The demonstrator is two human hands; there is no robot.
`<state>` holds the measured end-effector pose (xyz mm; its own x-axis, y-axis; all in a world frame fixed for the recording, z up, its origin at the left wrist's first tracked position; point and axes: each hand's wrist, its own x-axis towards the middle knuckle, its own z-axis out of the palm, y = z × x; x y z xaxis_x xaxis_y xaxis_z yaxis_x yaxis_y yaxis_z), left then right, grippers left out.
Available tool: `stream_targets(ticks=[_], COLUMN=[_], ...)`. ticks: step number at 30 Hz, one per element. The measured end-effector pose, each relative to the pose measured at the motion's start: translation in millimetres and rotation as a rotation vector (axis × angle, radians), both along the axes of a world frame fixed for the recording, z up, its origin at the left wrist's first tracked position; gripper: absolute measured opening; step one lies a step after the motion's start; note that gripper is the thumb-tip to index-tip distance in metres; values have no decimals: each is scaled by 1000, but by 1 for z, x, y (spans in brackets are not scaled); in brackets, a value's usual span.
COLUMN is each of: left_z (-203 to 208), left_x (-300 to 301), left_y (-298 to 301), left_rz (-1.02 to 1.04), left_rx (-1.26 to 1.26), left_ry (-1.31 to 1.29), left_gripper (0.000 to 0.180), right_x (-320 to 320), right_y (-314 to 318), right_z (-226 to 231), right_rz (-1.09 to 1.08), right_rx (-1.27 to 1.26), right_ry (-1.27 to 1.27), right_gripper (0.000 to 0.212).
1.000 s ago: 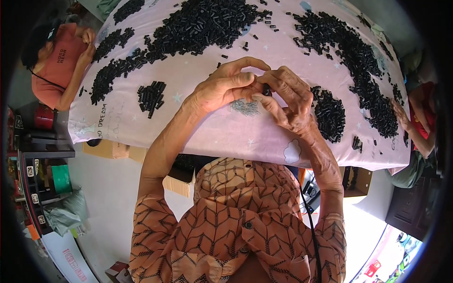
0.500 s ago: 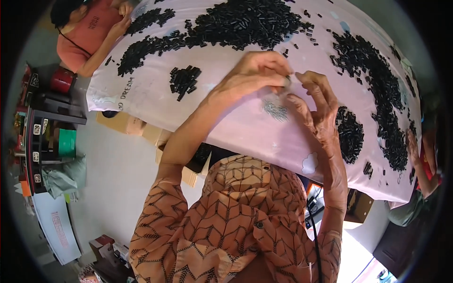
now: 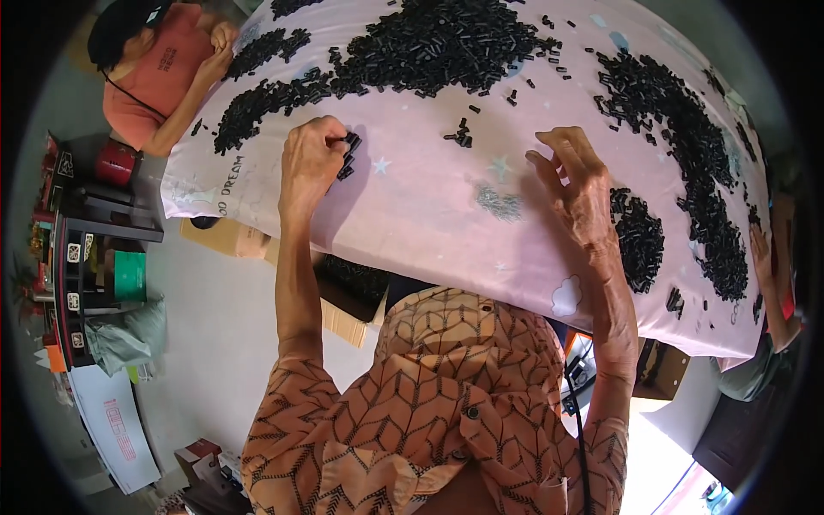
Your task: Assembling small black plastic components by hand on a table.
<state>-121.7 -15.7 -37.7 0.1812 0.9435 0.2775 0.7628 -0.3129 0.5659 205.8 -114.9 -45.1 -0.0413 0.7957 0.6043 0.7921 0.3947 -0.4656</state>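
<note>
Left hand [image 3: 311,163] pinches a cluster of black pieces [image 3: 348,154]; right hand [image 3: 577,184] hovers open, empty. Loosened fingers could scatter the cluster across the pink cloth [image 3: 421,215].

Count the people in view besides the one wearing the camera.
2: one person in an orange shirt at the table's far-left corner, and another person's arm at the right edge, mostly hidden; others may be outside the picture.
</note>
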Motion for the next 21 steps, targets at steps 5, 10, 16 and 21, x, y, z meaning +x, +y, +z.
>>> stream_targets(ticks=[5,10,16,21], left_z=[-1,-1,11,-7], left_x=[3,25,61,91], left_y=[4,16,36,73], left_rz=[43,-194,-258,-288], left_rx=[55,8,-134,36], left_ry=[108,-214,-131,-74], left_gripper=[8,9,12,27], right_x=[1,9,11,18], right_y=[-2,0,5,-3], right_z=[3,-6,-15,-6], right_rz=[38,42,36,-2], right_rx=[-82,-45,-78,-102], right_ry=[-15,-7,8,20], right_gripper=[24,21,14,9])
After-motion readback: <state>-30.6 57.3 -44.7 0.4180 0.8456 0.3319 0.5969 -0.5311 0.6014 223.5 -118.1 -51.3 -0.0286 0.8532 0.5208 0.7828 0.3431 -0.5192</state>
